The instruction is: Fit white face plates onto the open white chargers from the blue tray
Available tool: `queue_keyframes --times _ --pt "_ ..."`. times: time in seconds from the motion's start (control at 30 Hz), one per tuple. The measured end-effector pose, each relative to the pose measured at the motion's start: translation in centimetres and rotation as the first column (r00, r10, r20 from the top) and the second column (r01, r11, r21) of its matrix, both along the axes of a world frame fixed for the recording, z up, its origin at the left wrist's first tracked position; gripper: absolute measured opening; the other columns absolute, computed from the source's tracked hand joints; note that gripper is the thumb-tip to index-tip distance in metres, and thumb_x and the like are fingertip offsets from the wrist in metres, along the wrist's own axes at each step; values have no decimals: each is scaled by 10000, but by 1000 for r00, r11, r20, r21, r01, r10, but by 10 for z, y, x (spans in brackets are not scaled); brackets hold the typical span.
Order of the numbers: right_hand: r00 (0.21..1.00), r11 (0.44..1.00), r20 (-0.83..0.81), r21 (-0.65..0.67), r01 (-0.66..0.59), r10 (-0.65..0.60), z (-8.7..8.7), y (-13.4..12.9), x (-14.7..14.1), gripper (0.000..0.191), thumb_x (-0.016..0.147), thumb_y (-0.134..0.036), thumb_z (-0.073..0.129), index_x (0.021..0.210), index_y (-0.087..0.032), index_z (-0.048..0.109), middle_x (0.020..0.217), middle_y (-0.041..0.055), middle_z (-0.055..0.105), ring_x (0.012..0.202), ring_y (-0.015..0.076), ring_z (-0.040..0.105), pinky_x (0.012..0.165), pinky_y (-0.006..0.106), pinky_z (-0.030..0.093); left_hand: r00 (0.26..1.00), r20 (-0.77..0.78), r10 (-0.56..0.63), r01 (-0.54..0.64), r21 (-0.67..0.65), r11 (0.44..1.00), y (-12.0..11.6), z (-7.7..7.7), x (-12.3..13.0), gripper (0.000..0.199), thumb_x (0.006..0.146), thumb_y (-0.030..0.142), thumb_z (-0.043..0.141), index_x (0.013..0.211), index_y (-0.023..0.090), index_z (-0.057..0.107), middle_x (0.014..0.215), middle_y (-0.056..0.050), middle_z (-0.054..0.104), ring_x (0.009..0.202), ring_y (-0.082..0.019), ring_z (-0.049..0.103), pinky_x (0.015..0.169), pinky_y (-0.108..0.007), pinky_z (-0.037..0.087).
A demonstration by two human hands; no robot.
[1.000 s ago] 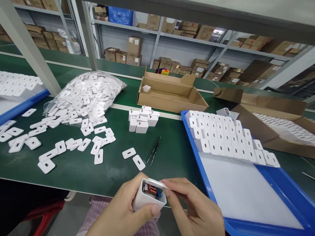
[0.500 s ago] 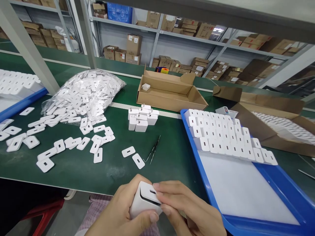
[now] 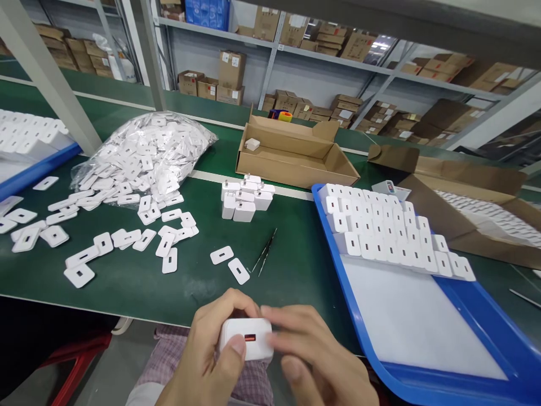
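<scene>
My left hand [image 3: 207,349] is closed around a white USB wall charger [image 3: 255,351] above the table's front edge. Its thumb presses on the charger's port face, where a slot with a red-orange inside shows. The white cover plate now sits flush on that face. At the charger's right end is my right hand [image 3: 325,355], fingers apart and slightly blurred; whether they touch it I cannot tell. Beyond the hands lie two loose cover plates [image 3: 239,271] and black tweezers [image 3: 265,252]. A small group of chargers [image 3: 244,212] with prongs up stands farther back.
A blue tray [image 3: 344,293] at right holds rows of chargers. Loose plates [image 3: 79,275] lie at left before a clear bag of plates [image 3: 147,146]. Behind are an open cardboard box [image 3: 291,166] and another box [image 3: 486,223] at right. A metal post [image 3: 54,84] rises at left.
The gap under the cover plate has closed. The charger has turned so its port face points at me, my left thumb has moved onto it, and my right fingers have loosened from the plate.
</scene>
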State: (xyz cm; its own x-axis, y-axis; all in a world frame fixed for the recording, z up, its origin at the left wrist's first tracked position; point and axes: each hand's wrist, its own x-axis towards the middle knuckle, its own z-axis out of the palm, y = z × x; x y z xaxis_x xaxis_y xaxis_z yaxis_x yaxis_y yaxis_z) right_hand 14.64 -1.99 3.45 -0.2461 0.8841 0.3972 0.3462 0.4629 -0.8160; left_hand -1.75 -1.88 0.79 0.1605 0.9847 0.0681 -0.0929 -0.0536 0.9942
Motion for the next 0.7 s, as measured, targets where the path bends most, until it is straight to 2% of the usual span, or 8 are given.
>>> queue_keyframes --times 0.07,0.13,0.2,0.27,0.33,0.43,0.57,0.7 --pt "967 962 -230 -269 40 -105 -6 1 -8 244 885 -444 647 1059 -280 696 1016 64 716 833 185 666 666 262 572 999 43 25 -29 103 994 1 -1 0 341 950 531 424 911 234 588 840 -23 627 774 -202 575 676 -296 422" --pt "887 854 -428 -514 -83 -171 -11 1 -19 457 801 -621 666 1058 -242 672 913 61 701 720 159 643 593 228 531 997 64 39 -51 207 977 2 -2 0 289 969 491 426 972 256 593 894 -22 642 821 -199 591 720 -297 449" --pt "820 755 -536 -618 -219 -201 -13 2 -29 519 755 -654 690 1034 -219 651 870 48 684 677 135 618 594 212 500 998 60 38 -53 283 958 3 -5 -1 251 981 463 419 1022 277 583 929 -18 632 855 -200 594 753 -306 465" --pt "794 729 -563 -640 -242 -230 -13 2 -36 471 764 -600 711 1030 -216 649 888 42 676 683 121 607 603 196 479 999 28 15 -24 333 942 5 -8 -1 241 990 449 398 1071 296 565 976 -21 624 891 -207 589 779 -321 468" --pt "787 743 -564 -633 -217 -250 -12 2 -38 417 788 -552 710 1038 -222 663 885 36 671 718 126 611 622 190 481 1000 -14 7 -2 367 930 6 -10 0 241 998 443 371 1100 311 543 1018 -23 609 919 -212 574 805 -337 458" --pt "807 791 -541 -590 -163 -237 -13 4 -35 323 844 -502 674 1022 -234 702 902 38 673 782 132 621 678 191 497 992 -94 84 -46 350 936 4 -11 4 267 994 464 343 1066 325 558 1067 -34 501 1012 -236 500 827 -352 445" --pt "876 901 -464 -424 -91 -130 -18 5 -24 228 923 -415 591 921 -228 722 981 68 658 816 155 642 681 223 525 990 -121 77 -66 92 994 -2 -5 9 327 961 542 382 1096 324 584 1194 -59 413 1177 -283 415 889 -386 458" --pt "926 959 -353 -284 28 -132 -18 7 -15 158 936 -347 577 944 -257 707 1078 73 643 835 158 676 657 218 560 997 72 24 -8 -204 979 1 2 8 493 869 600 572 1286 342 537 1310 -46 475 1224 -284 491 988 -381 453"
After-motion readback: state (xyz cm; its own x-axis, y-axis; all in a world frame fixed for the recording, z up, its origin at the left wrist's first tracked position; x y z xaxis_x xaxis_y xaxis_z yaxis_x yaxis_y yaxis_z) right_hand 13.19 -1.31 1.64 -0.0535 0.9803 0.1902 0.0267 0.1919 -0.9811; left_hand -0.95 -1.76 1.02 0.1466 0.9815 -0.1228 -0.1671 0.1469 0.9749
